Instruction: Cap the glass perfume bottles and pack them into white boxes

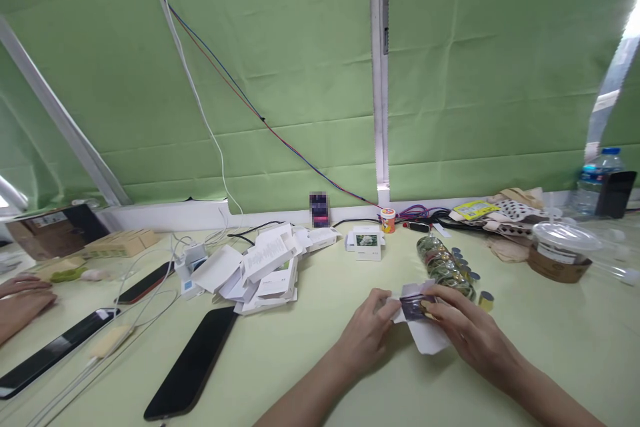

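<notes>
Both hands meet over the table at the right of centre, holding a small white box [429, 337] with its flaps open. My left hand [367, 332] pinches the box's left edge between thumb and fingers. On the other side my right hand [467, 327] has its fingers closed on a small dark packet [413, 307] at the box's opening; the packet's exact shape is partly hidden by the fingers. Just beyond the hands lies a row of greenish wrapped bundles [440, 263], with small gold-coloured cylinders [485, 301] beside it.
White flat boxes [273, 263] are piled left of centre, and two white boxes [368, 243] lie ahead. Black phones [193, 363] and white cables occupy the left. A plastic-lidded bowl [560, 253] and bottle [595, 180] stand right. Another person's hand [25, 300] rests far left.
</notes>
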A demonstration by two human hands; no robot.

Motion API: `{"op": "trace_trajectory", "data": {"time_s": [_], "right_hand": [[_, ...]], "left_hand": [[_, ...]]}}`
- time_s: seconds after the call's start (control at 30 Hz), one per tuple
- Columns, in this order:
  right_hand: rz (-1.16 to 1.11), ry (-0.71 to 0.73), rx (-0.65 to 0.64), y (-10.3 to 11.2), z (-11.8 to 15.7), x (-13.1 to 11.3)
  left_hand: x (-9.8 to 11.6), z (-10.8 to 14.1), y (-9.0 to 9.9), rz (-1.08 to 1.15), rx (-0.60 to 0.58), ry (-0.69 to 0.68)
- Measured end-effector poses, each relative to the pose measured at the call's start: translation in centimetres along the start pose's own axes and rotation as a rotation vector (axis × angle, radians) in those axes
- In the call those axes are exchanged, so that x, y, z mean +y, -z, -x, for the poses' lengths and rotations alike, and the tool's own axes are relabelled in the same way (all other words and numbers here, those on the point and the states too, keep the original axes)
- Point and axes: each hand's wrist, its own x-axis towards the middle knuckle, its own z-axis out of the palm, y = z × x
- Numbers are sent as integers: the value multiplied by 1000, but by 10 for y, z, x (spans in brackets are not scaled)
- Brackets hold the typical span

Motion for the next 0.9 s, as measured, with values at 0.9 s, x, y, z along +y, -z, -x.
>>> {"op": "trace_trajectory", "data": {"time_s": [0.9], "right_hand": [[-51,-78,51,-8,0,-5]], "left_hand": [[4,-3,-7,140,116,115]]}}
